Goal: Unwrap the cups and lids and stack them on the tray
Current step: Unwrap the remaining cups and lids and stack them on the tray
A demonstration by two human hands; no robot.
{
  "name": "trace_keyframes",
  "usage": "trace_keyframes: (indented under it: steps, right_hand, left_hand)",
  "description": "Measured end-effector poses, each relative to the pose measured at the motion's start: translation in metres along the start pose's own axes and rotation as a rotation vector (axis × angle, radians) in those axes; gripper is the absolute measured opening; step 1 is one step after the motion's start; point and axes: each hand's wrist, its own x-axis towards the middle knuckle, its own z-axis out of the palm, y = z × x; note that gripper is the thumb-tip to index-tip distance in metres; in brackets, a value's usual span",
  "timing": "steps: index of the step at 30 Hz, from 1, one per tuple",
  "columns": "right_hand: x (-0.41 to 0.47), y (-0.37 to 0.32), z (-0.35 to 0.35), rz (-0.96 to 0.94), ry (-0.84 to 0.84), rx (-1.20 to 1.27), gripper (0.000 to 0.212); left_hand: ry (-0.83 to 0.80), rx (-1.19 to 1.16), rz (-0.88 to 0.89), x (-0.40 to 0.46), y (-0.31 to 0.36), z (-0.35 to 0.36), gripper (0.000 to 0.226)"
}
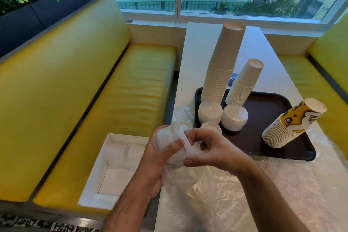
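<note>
Yellow upholstery covers the bench seat [105, 103] at 9 o'clock, the largest item in view; a second yellow seat [331, 66] is seen at 3 o'clock. The white surface [199, 47] runs from centre toward 12 o'clock. Crumpled clear plastic wrap [282, 190] is spread over its near end, at 5 o'clock. A dark tray [263, 111] is set on the surface at 2 o'clock. An open white box [113, 165] is noted on the bench seat at 8 o'clock. On the tray, a tall stack of plain cups [222, 62] stands inverted at its far left corner, with a shorter cup stack [244, 83] just beside it. A patterned cup stack [290, 124] leans at the tray's right side. Two white lid stacks [210, 112] [234, 117] sit in front of the plain cups, and a small clear lid pile [211, 126] lies at the tray's near left edge. A wrapped stack of clear lids [169, 143] is held above the surface edge at centre. The left hand [156, 165] is curled round it, the grip closed about the stack. The right hand [212, 150] is seen with its grip pinching the wrap at the stack's end.
</note>
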Motion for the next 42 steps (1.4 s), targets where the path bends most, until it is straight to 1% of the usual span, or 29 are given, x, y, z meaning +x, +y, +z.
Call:
trace_keyframes:
  steps: [2, 4, 6, 8, 11, 14, 15, 17, 20, 24, 28, 36, 40, 42]
  right_hand:
    - [0.0, 0.001, 0.001, -0.023, 0.028, 0.045, 0.039]
    - [0.0, 0.001, 0.0, -0.038, 0.077, 0.118, 0.05]
    - [-0.002, -0.001, -0.005, -0.033, 0.177, 0.208, 0.061]
    - [-0.004, 0.001, -0.017, -0.004, 0.325, 0.258, 0.06]
    - [-0.005, 0.013, -0.035, 0.091, 0.494, 0.149, 0.052]
    - [0.004, 0.033, -0.044, 0.223, 0.576, -0.137, 0.045]
    - [0.008, 0.041, -0.046, 0.26, 0.587, -0.241, 0.044]
    - [0.014, 0.056, -0.047, 0.316, 0.566, -0.365, 0.045]
    - [0.022, 0.076, -0.048, 0.342, 0.541, -0.457, 0.045]
    - [0.027, 0.09, -0.048, 0.346, 0.555, -0.551, 0.044]
    - [0.027, 0.091, -0.047, 0.344, 0.555, -0.591, 0.043]
    - [0.028, 0.091, -0.041, 0.365, 0.548, -0.591, 0.044]
    - [0.024, 0.082, -0.042, 0.381, 0.535, -0.586, 0.052]
    - [0.021, 0.074, -0.043, 0.411, 0.515, -0.63, 0.054]
  left_hand:
    - [0.009, -0.013, 0.0, 0.0, -0.001, 0.003, 0.056]
    - [0.03, -0.043, -0.007, 0.001, -0.001, 0.004, 0.054]
    - [0.069, -0.073, -0.019, 0.004, -0.001, 0.002, 0.052]
    - [0.119, -0.094, -0.027, 0.005, -0.002, -0.001, 0.055]
    - [0.144, -0.104, -0.033, 0.006, -0.003, -0.006, 0.059]
    - [0.147, -0.114, -0.037, 0.007, -0.005, -0.008, 0.068]
    - [0.15, -0.115, -0.037, 0.007, -0.005, -0.009, 0.068]
    - [0.157, -0.117, -0.039, 0.006, -0.005, -0.009, 0.066]
    - [0.161, -0.114, -0.047, 0.005, -0.004, -0.01, 0.071]
    - [0.162, -0.129, -0.039, 0.003, -0.004, -0.012, 0.06]
    - [0.155, -0.132, -0.034, 0.002, -0.003, -0.014, 0.051]
    - [0.158, -0.131, -0.037, 0.002, -0.003, -0.012, 0.057]
    - [0.15, -0.123, -0.038, 0.003, -0.004, -0.011, 0.057]
    - [0.156, -0.132, -0.046, 0.003, -0.004, -0.01, 0.058]
